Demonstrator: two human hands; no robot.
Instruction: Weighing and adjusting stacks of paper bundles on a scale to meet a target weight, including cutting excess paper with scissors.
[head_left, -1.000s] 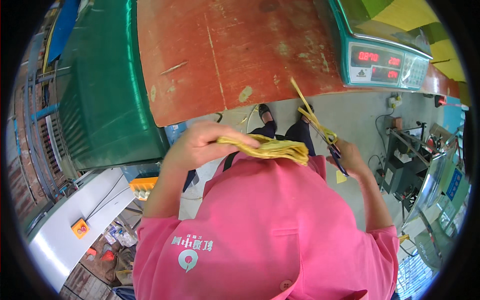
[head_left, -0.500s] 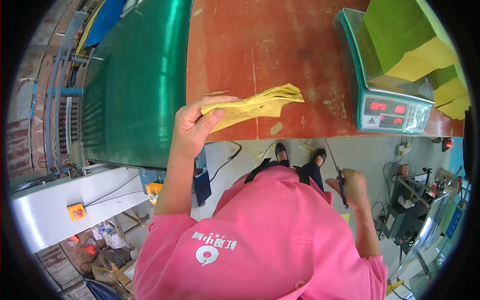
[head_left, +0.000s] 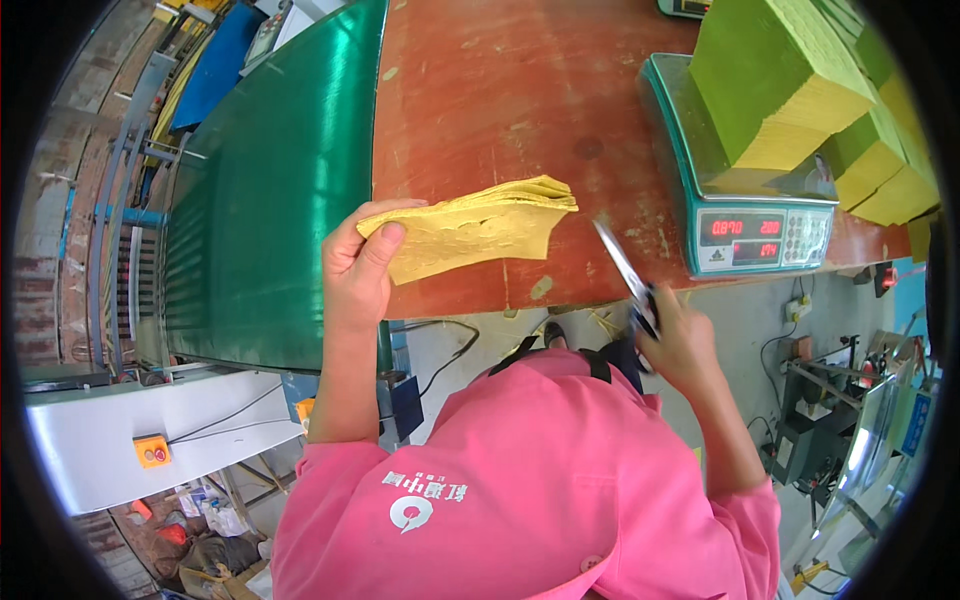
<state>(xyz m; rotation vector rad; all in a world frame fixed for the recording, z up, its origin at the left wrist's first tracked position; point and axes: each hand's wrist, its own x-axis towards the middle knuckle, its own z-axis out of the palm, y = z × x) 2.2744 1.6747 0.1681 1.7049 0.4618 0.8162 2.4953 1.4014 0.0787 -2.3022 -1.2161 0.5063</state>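
Above the front edge of the red-brown table, my left hand (head_left: 362,262) pinches a folded stack of yellow sheets (head_left: 470,236) at its left end, thumb on the near side. The stack's layered right end points toward the table's middle. My right hand (head_left: 680,338) grips a pair of scissors (head_left: 632,275) by dark handles, just off the table's front edge. The bright blades point up and left toward the sheets, apart from them. Whether the blades are spread I cannot tell.
A teal digital scale (head_left: 765,240) at the right bears a tall green-and-yellow stack of paper (head_left: 770,90). More such stacks (head_left: 880,160) stand beside it. Left of the table (head_left: 500,100) lies a green conveyor-like surface (head_left: 270,220). An orange box with a red button (head_left: 153,451) sits lower left.
My right hand has risen with the scissors, swinging the blades up over the table edge. The left hand and yellow sheets shifted slightly left. The view has shifted too.
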